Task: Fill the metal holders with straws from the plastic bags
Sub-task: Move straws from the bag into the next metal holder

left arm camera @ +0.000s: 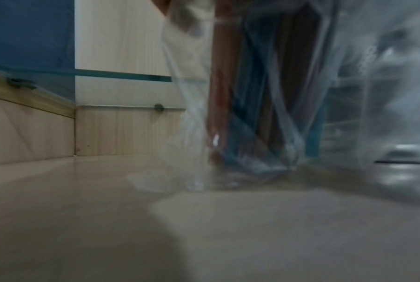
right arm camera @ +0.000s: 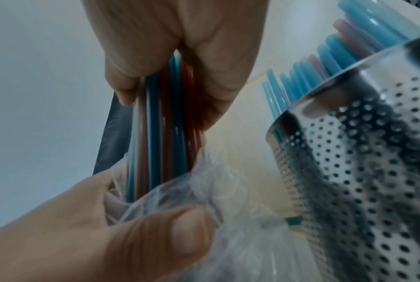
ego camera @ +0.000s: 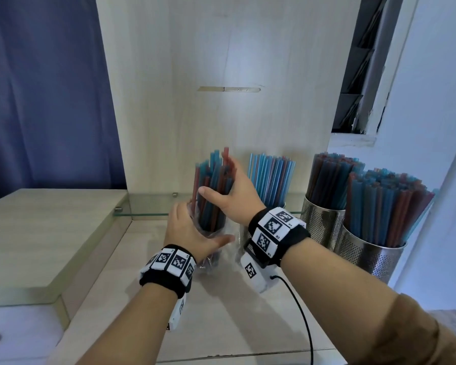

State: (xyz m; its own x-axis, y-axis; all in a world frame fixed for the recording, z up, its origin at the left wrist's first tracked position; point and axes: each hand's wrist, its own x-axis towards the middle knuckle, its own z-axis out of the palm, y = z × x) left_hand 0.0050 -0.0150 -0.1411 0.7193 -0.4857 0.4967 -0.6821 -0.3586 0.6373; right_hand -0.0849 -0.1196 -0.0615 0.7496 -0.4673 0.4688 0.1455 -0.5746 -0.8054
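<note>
A clear plastic bag of blue and red straws stands upright on the wooden counter. My left hand grips the bag's crumpled upper part, thumb pinching the plastic. My right hand is closed round a bundle of the straws just above the bag's mouth. In the left wrist view the bag is blurred, its bottom on the counter. Three perforated metal holders stand to the right, each with straws in it: one behind my right wrist, one further right, one nearest.
A raised wooden step lies to the left, with a low glass shelf along the back panel. A black cable runs from my right wrist toward the counter's front edge. A white wall stands close on the right.
</note>
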